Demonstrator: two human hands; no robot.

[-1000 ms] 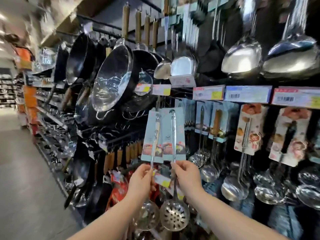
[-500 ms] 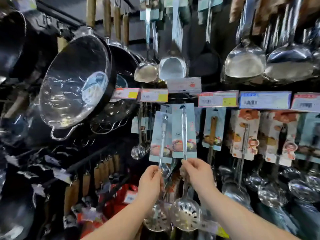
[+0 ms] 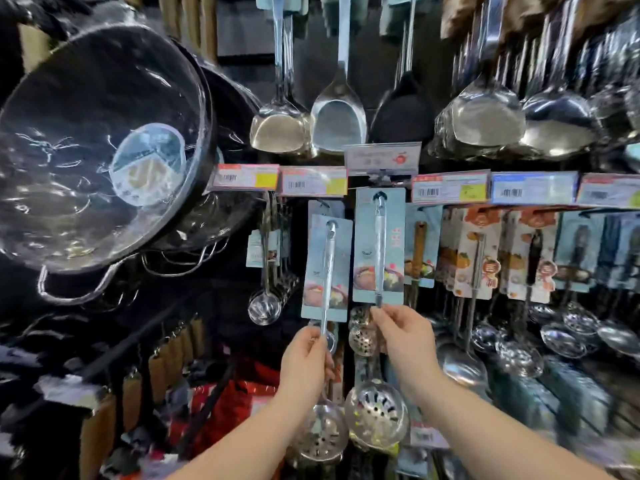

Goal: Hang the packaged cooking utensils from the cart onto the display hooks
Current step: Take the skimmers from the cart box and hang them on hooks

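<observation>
**Two carded skimmers held up at the hook row**

Blur smears the price tags (image 3: 313, 181) (barcodes show, but no print is legible), and the red characters down the card of the right skimmer (image 3: 380, 247) cannot be read either. Whether that card's hole sits on a hook is hard to make out beneath the sign (image 3: 382, 157).

The left hand (image 3: 304, 358) reaches up from below, its grip pinched on the bare handle of the left skimmer (image 3: 327, 271) just under its blue card. The right hand (image 3: 405, 337) pinches the right skimmer's handle at the card's lower edge and holds it higher, with the top of the card just below the tags. Both perforated bowls hang near the wrists.
</observation>
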